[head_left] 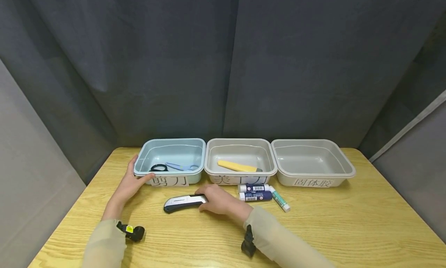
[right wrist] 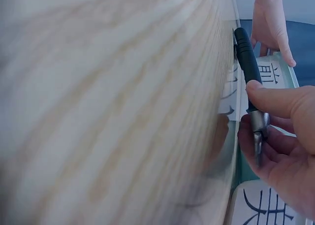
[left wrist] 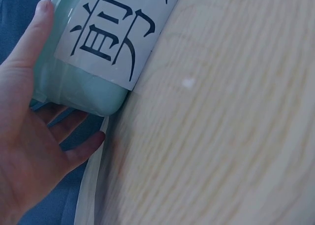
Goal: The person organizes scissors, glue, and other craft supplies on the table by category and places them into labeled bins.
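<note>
My right hand [head_left: 218, 199] pinches one end of a silver-and-black utility knife [head_left: 181, 201], which lies level in front of the blue bin. In the right wrist view, the thumb [right wrist: 275, 99] presses on one side of the knife with fingers on the other. My left hand [head_left: 128, 184] rests at the near left corner of the light blue bin [head_left: 195, 177], thumb along the front rim and relaxed fingers by the left side. Inside that bin are black-handled scissors [head_left: 159, 167] and blue scissors [head_left: 181, 167]. A yellow utility knife [head_left: 237, 166] lies in the middle grey bin [head_left: 212, 176].
A third, grey bin [head_left: 348, 171] stands at the right of the row. Paper labels with Chinese characters are on the bin fronts. Two dark blue glue sticks [head_left: 256, 196] and a green one [head_left: 280, 199] lie before the middle bin. A dark curtain [head_left: 167, 67] hangs behind the table.
</note>
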### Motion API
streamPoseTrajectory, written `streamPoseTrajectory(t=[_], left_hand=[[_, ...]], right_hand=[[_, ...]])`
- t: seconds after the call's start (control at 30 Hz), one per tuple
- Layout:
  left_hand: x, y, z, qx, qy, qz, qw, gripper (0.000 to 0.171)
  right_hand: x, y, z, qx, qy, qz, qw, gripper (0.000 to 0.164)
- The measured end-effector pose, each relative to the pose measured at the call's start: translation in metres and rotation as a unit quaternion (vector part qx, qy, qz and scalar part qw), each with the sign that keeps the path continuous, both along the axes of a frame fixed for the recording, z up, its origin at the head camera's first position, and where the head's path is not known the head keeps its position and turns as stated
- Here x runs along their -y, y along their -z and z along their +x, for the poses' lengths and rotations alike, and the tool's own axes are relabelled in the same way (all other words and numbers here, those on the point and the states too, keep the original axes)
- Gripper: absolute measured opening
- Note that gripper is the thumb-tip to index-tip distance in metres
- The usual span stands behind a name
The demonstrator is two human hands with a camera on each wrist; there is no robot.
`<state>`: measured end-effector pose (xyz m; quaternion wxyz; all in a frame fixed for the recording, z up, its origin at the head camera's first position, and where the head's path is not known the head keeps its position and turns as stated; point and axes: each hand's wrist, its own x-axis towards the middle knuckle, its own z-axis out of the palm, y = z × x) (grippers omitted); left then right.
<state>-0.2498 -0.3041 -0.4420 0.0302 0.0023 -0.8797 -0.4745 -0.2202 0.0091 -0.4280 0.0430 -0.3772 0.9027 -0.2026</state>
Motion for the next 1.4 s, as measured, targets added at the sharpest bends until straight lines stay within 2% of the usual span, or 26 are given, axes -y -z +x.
streamPoseTrajectory(t=[0.2,0.5,0.77,1.0,1.2,1.4], left_hand=[[0.0,0.001,0.0,-0.003,0.002,0.005,1.0,0.103],[0.0,0.0,-0.002,-0.005,0.004,0.001,1.0,0.103],[0.001,0.002,-0.001,0.0,-0.002,-0.002,1.0,0.103],[0.001,0.001,0.0,-0.005,0.002,0.002,1.0,0.103],[0.001,0.001,0.0,-0.003,0.004,0.005,1.0,0.103],[0.001,0.001,-0.001,-0.005,0.007,0.003,1.0,0.103]], right_hand=[[-0.008,-0.001,0.001,-0.011,-0.003,-0.029,1.0,0.043],[-0.018,-0.006,0.008,-0.036,-0.025,-0.034,0.998,0.045],[-0.028,-0.017,0.01,-0.021,-0.003,-0.048,0.999,0.047],[-0.041,-0.026,0.008,-0.037,-0.005,-0.069,0.997,0.046],[-0.051,-0.035,0.007,-0.029,-0.004,-0.085,0.996,0.041],[-0.061,-0.037,0.004,-0.03,0.01,-0.096,0.995,0.044]])
